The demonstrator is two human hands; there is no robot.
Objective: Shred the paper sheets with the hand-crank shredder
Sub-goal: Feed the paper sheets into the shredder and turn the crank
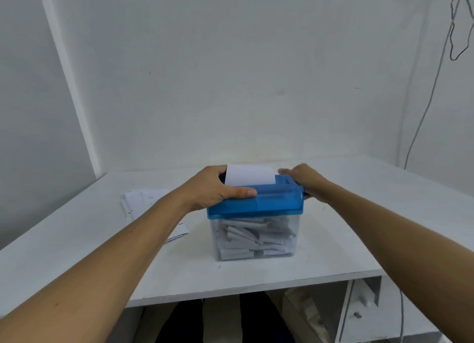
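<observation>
Feeding one sheet through right now, so quick rundown; a loose stack of white paper sheets (151, 206) lies flat on the white table (346, 227), partly behind my left forearm, near the shredder but not touching it; my left hand (218, 188) is clamped over the left end of the blue see-through plastic shredder head (272, 201), thumb along the front edge, fingers wrapped over the back; just beside that hand a white paper sheet (250, 175) stands upright in the slot, only its top part showing; my right hand (305, 179) is at the right end where I reckon the crank is, but the crank is hidden and the fingers are blurred, so honestly can't tell if it's gripping anything.

Tip for this step, imo: press the head down hard with the left so the box doesn't skid or tip while the right turns; go at an even pace and let the sheet feed straight, since a skewed one will likely jam.

Under the head sits the clear plastic bin (215, 242); it's packed with white paper shreds (246, 237), curled strips nearly up to the head; I'd guess it needs emptying soon or they'll back up into the cutters.
</observation>
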